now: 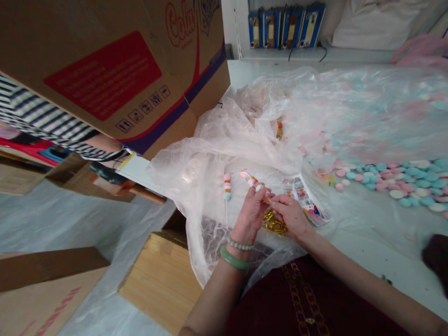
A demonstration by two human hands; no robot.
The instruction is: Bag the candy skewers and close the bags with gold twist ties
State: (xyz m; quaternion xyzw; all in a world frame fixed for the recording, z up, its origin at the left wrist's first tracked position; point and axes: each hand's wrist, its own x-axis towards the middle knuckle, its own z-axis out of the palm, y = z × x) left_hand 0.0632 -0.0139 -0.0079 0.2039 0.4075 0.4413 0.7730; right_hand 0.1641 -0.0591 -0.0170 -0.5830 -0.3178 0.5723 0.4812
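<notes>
My left hand [250, 210], with a beaded bracelet and a green bangle on the wrist, is closed around a candy skewer [251, 179] of pink, white and coloured pieces that looks wrapped in clear film. At its lower end the fingers of my right hand [290, 213] pinch the gathered wrapper; whether a tie is also between them is too small to tell. Just below the hands lies a pile of gold twist ties [275, 223]. A second candy skewer [227, 186] on a white stick rests to the left. Right of my hands is a printed sheet [306, 198].
Clear plastic sheeting [210, 149] covers much of the white table. Many pink, blue and white candies [402, 182] spread at the right, partly under plastic. A large cardboard box [140, 60] stands at left, beside a person's striped sleeve [45, 114]. Blue packs [287, 28] line the shelf behind.
</notes>
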